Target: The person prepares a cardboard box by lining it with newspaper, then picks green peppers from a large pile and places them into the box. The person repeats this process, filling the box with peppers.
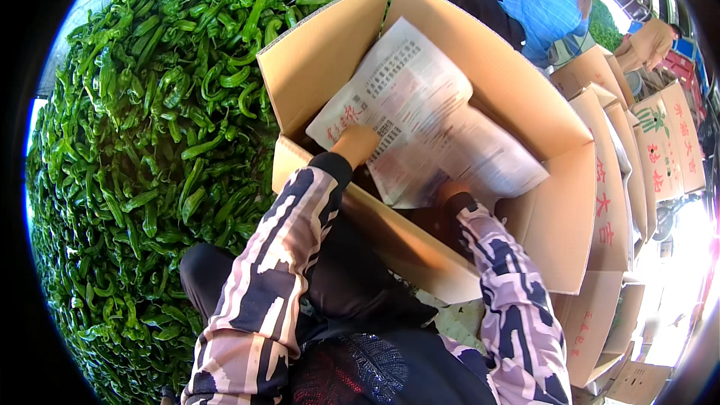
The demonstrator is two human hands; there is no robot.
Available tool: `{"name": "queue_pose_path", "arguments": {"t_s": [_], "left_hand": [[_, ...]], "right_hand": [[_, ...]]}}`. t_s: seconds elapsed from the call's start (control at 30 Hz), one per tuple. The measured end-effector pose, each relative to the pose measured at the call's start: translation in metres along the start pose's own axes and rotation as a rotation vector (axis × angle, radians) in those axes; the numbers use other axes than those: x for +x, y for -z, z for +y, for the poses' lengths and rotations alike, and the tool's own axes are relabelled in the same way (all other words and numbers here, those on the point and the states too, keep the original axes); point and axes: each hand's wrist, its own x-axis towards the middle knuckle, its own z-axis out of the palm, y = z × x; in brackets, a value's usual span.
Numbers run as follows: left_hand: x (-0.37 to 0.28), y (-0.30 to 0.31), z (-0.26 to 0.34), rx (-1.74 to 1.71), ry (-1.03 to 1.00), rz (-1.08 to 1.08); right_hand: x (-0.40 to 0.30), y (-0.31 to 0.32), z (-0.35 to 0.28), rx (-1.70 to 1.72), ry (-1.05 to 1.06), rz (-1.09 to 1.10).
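Observation:
An open cardboard box sits before me with its flaps raised. Inside it, a printed newspaper sheet lies tilted and unevenly spread, its far corner against the back wall. My left hand reaches over the near wall and touches the sheet on its left side; its fingers are not clearly visible. Lower and to the right, my right hand is at the sheet's near edge, inside the box and largely in shadow. Neither hand's grip on the paper can be made out. Below the sheet's near edge, the box interior is dark.
A large heap of green peppers fills the left side, close to the box. Several printed cardboard boxes stand along the right. Beyond the box sits a person in a blue top; another person is farther right.

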Motion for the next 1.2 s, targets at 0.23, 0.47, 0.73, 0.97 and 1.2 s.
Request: {"name": "queue_pose_path", "arguments": {"t_s": [0.23, 0.47, 0.73, 0.97, 1.2], "left_hand": [[0.003, -0.020, 0.001, -0.011, 0.089, -0.442], [-0.008, -0.001, 0.010, -0.083, -0.023, -0.707], [-0.085, 0.069, 0.010, -0.376, -0.005, 0.013], [-0.107, 0.065, 0.026, -0.349, 0.147, 0.411], [-0.095, 0.058, 0.027, -0.378, 0.170, 0.395]], "right_hand": [[0.058, -0.072, -0.035, 0.059, 0.233, -0.174], [0.071, -0.109, -0.058, 0.099, 0.223, -0.183], [0.094, -0.172, -0.022, 0.017, 0.365, -0.241], [0.061, -0.046, -0.048, 0.256, 0.299, 0.025], [0.182, -0.134, -0.011, 0.609, 0.062, 0.380]]}}
